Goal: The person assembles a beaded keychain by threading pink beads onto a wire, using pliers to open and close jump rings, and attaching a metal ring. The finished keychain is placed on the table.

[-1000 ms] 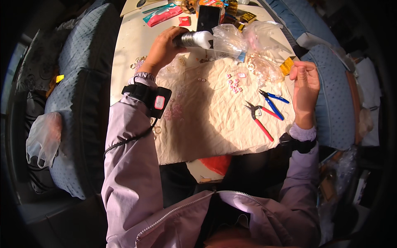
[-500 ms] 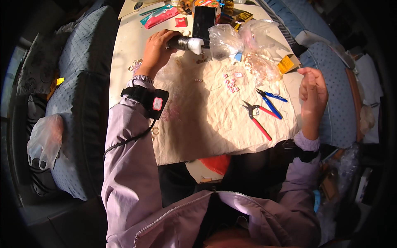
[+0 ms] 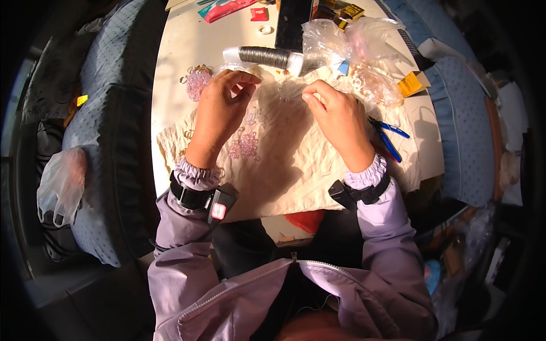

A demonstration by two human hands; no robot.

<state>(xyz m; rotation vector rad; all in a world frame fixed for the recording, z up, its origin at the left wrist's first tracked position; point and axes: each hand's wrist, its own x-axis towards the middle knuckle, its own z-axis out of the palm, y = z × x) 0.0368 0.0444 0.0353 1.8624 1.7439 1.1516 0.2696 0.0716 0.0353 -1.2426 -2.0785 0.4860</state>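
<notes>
Over the beige cloth (image 3: 267,196), my left hand (image 3: 222,111) has its thumb and fingers drawn together in a pinch. My right hand (image 3: 339,116) pinches too, a short way to the right. Whatever is between the fingertips of either hand is too fine to make out. Just beyond both hands lies a spool of dark grey wire (image 3: 264,56) with white ends, untouched. Clear pink beads (image 3: 245,146) are scattered beside my left wrist, and a few tiny beads (image 3: 284,98) lie between the hands. Blue-handled cutters (image 3: 389,139) rest right of my right hand, which covers the red-handled pliers.
A heap of pink beads (image 3: 197,83) sits at the left. Behind are a dark phone (image 3: 292,25), clear plastic bags (image 3: 325,44), a yellow box (image 3: 412,84), a red packet (image 3: 259,14) and a white ring (image 3: 265,29). Blue padded seats (image 3: 99,142) flank the table.
My left hand has let go of the wire spool, which now lies across the table, and has come nearer. My right hand has moved left from the table's right edge to over the cloth.
</notes>
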